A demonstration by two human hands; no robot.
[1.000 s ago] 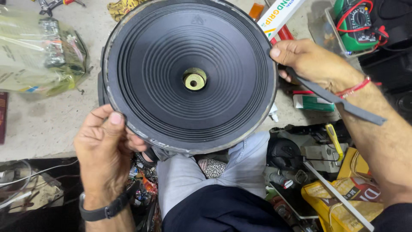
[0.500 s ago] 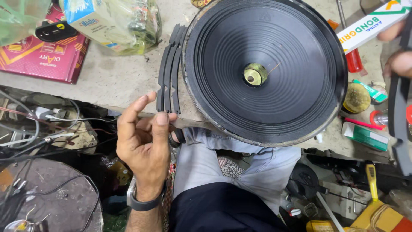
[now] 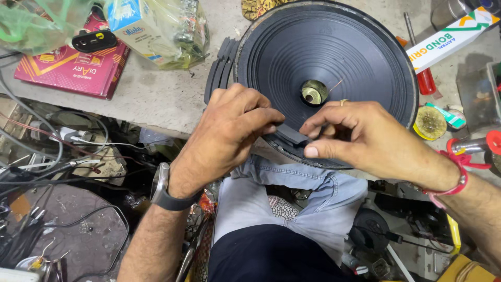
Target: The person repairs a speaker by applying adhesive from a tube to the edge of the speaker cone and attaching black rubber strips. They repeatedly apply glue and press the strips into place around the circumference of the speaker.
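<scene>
Over the speaker cone (image 3: 334, 57), left hand (image 3: 229, 130) and right hand (image 3: 365, 136) pinch a dark strip (image 3: 291, 134)

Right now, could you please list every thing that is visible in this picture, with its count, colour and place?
round ribbed speaker cone: one, dark grey, on the bench edge, centre top.
short flat gasket strip: one, dark grey, pinched over the cone's near rim.
curved gasket strips: a few, dark, left of the cone.
hardcover book: one, magenta, top left.
clear plastic bag with boxes: one, beside the book.
long adhesive box: one, white, top right.
tangled wires: several, grey, lower left.
left hand: wears a dark wristwatch, grips the strip.
right hand: red thread on its wrist, grips the strip.
</scene>
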